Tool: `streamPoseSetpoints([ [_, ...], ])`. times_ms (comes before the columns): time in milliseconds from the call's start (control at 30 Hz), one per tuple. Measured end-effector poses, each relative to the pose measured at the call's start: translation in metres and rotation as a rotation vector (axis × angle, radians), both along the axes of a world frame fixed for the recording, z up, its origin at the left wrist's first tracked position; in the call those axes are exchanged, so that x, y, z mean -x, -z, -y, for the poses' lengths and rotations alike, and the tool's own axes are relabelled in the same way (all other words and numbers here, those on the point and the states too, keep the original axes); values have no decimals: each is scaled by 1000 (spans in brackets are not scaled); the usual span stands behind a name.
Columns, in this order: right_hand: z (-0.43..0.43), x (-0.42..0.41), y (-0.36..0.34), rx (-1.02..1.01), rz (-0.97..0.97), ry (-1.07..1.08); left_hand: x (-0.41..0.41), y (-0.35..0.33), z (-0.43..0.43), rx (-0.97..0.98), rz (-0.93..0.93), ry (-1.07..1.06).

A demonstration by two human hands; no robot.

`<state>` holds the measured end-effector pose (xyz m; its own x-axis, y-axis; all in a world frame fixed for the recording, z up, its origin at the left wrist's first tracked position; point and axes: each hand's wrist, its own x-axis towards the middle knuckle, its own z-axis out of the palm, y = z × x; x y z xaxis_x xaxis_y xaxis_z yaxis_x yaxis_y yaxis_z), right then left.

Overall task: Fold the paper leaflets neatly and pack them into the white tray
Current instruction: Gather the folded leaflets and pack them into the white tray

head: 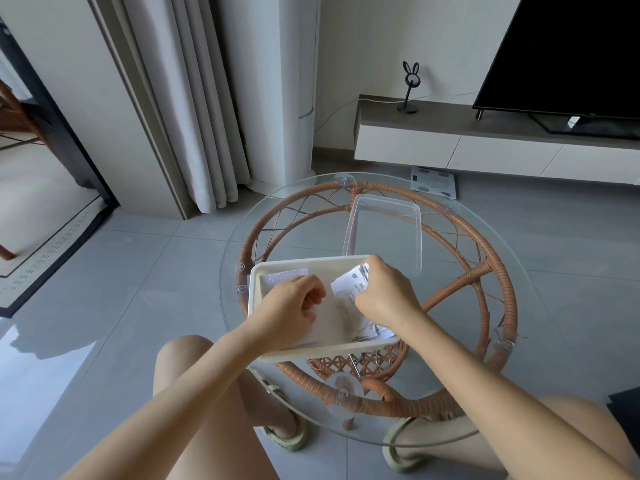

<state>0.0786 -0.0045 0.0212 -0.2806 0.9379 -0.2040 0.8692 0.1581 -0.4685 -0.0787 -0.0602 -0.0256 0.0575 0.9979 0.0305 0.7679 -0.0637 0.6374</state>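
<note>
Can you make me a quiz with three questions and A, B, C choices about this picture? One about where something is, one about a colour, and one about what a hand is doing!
1. Where is the clear plastic box?
A) on the glass table, just beyond the white tray
B) on the floor
C) on the TV stand

2. What colour is the table's woven frame?
A) blue
B) orange-brown
C) black

3. What is the right hand doing?
A) holding a cup
B) holding a printed leaflet
C) lying flat on the floor

Answers:
1 A, the box sits on the glass behind the tray.
2 B, the wicker shows orange-brown through the glass.
3 B, its fingers grip the paper over the tray.
</note>
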Motion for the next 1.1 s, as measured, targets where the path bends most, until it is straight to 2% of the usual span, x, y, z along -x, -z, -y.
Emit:
streamPoseSetpoints([
  [100,0,13,9,135,-107,72,0,-3,5,-81,-279,11],
  [167,0,20,16,242,-170,131,2,-5,6,-89,-345,-21],
  [300,3,26,19,242,-102,124,8,-3,4,-21,-357,-4],
  [467,10,25,15,-20,240,-123,8,-4,-1,-8,-378,55],
  [567,11,21,17,-155,375,-216,3,-5,-4,-10,-404,45],
  [667,8,13,18,-178,299,-332,0,-3,-5,2,-451,53],
  [800,0,3,14,33,168,-412,1,-1,-6,4,-430,40],
  [1100,-2,2,23,-79,220,-411,-2,-3,-6,-56,-392,-49],
])
